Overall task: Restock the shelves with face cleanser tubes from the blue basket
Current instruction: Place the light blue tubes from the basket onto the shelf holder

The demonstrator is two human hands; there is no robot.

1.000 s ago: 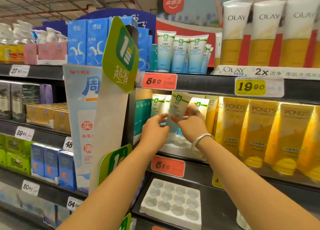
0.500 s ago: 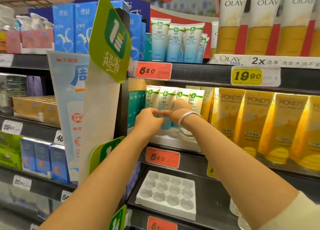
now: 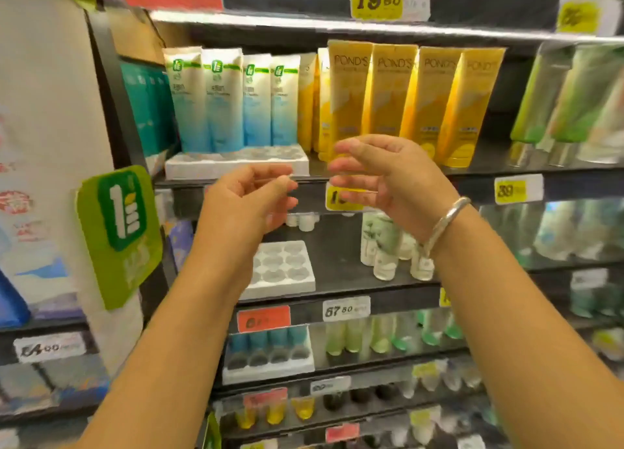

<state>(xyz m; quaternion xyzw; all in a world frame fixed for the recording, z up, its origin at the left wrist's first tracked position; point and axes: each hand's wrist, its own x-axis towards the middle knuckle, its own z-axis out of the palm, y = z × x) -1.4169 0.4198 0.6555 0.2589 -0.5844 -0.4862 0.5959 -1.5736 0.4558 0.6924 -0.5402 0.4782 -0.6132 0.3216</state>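
Below the cleanser tubes (image 3: 229, 100), both hands (image 3: 250, 202) hover apart, holding nothing.

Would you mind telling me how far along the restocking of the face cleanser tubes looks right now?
Done: four white-and-blue cleanser tubes stand upright in the white tray on the shelf, in a row at its back. In hand: nothing; the left hand and right hand hover empty before the shelf edge. Left: the tray's front sockets are bare, and the lower tray holds no tubes. The basket is out of view.
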